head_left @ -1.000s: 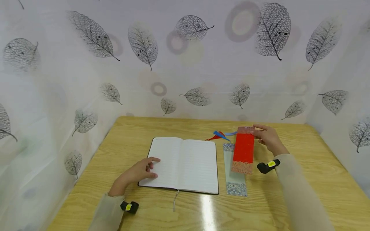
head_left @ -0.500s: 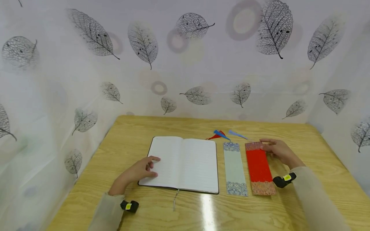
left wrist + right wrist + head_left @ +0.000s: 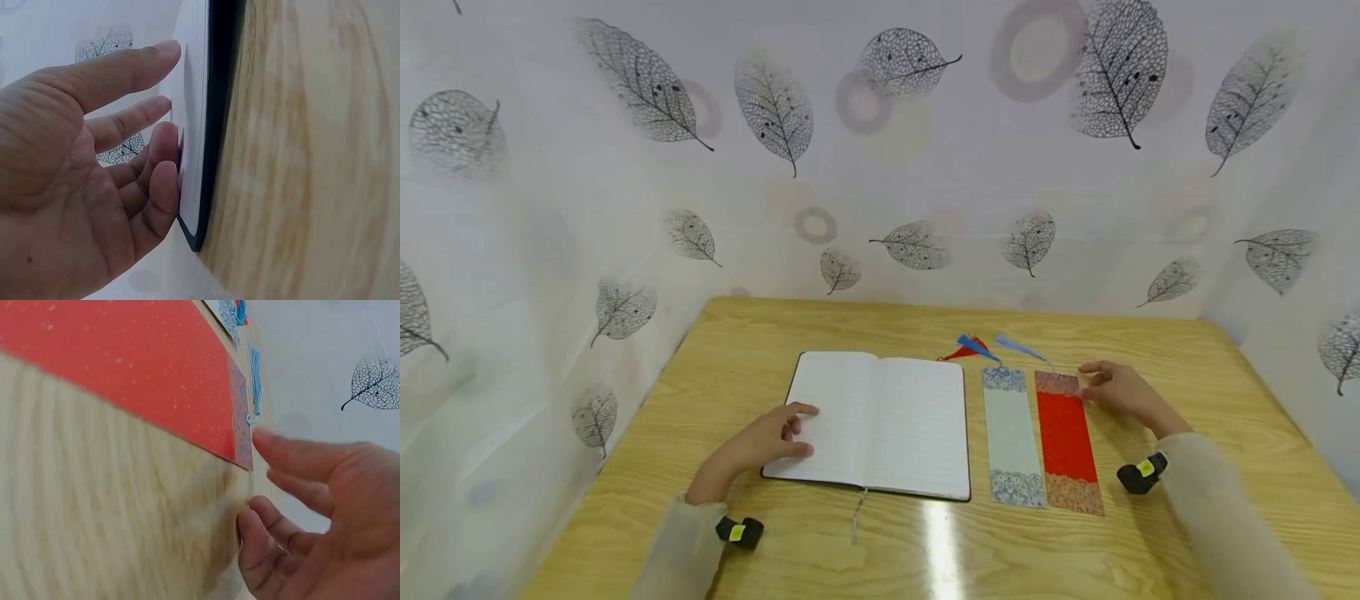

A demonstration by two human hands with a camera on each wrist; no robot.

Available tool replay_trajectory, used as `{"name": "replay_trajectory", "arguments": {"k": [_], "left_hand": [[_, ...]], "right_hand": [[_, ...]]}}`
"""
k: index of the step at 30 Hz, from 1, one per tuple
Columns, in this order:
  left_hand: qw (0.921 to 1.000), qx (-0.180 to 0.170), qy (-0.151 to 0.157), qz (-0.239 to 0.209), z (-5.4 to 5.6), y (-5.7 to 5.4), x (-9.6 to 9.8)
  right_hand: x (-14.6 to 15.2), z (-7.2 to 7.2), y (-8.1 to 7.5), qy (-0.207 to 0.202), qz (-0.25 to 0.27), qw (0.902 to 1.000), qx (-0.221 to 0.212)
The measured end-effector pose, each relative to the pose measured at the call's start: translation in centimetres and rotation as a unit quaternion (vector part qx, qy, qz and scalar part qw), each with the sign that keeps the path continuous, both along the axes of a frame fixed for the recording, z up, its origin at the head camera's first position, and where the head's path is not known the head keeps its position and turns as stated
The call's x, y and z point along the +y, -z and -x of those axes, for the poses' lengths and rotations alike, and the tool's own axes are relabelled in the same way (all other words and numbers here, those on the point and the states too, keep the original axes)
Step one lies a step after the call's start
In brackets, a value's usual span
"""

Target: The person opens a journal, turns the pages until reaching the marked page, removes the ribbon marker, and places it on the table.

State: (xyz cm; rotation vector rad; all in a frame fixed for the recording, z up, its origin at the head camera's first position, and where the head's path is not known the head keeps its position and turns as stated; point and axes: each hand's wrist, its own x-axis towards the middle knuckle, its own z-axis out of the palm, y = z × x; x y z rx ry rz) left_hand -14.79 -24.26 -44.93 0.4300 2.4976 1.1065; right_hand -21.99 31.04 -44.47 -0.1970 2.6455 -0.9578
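Observation:
An open notebook (image 3: 917, 425) with lined white pages lies on the wooden table. On its left page rest the fingers of my left hand (image 3: 767, 437), loosely bent, with thumb and forefinger apart; the left wrist view shows the fingertips at the paper (image 3: 191, 144). A red bookmark (image 3: 1066, 437) with patterned ends lies flat right of the notebook. At its upper right corner is my right hand (image 3: 1123, 395), its thumb tip right by the edge and the other fingers spread off it. Between notebook and red bookmark lies a pale green bookmark (image 3: 1011, 437) with blue patterned ends.
A light blue tassel (image 3: 1021, 347) extends from the red bookmark's top. A darker blue tassel (image 3: 979, 348) overlaps a red tassel (image 3: 958, 353) near the notebook's upper right corner. The notebook's grey ribbon (image 3: 856, 518) trails toward the front. Leaf-printed cloth (image 3: 880, 167) encloses the table's back and sides.
My right hand has carried the red bookmark rightward off the pale green one, laid it flat beside it and let go. The left hand stays on the page.

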Motion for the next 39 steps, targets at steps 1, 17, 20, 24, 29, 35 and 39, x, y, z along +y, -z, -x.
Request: {"name": "replay_trajectory", "arguments": {"k": [1,17,20,24,29,35,39], "left_hand": [[1.0000,-0.001,-0.003,0.002,0.0,0.0,0.0],[0.9999,-0.011,-0.001,-0.003,0.6,0.9,-0.3],[0.9999,-0.009,0.003,-0.005,0.6,0.9,-0.4],[1.0000,-0.005,0.006,-0.005,0.5,0.7,-0.4],[1.0000,-0.001,0.005,-0.006,0.3,0.8,-0.5],[1.0000,-0.002,-0.001,-0.009,0.2,0.7,-0.3],[1.0000,-0.001,-0.003,-0.004,0.2,0.6,-0.3]], "right_hand": [[0.0,-0.2,0.0,-0.013,-0.010,0.9999,0.001],[0.2,-0.9,0.5,-0.085,-0.031,0.9955,0.025],[0.1,-0.9,0.3,-0.085,-0.033,0.9957,0.018],[0.1,-0.9,0.1,-0.080,-0.032,0.9962,0.006],[0.3,-0.8,0.0,-0.090,-0.028,0.9955,0.004],[0.6,-0.4,-0.8,-0.047,0.007,0.9987,0.018],[-0.7,0.1,-1.5,-0.021,0.055,0.9974,0.040]]}}
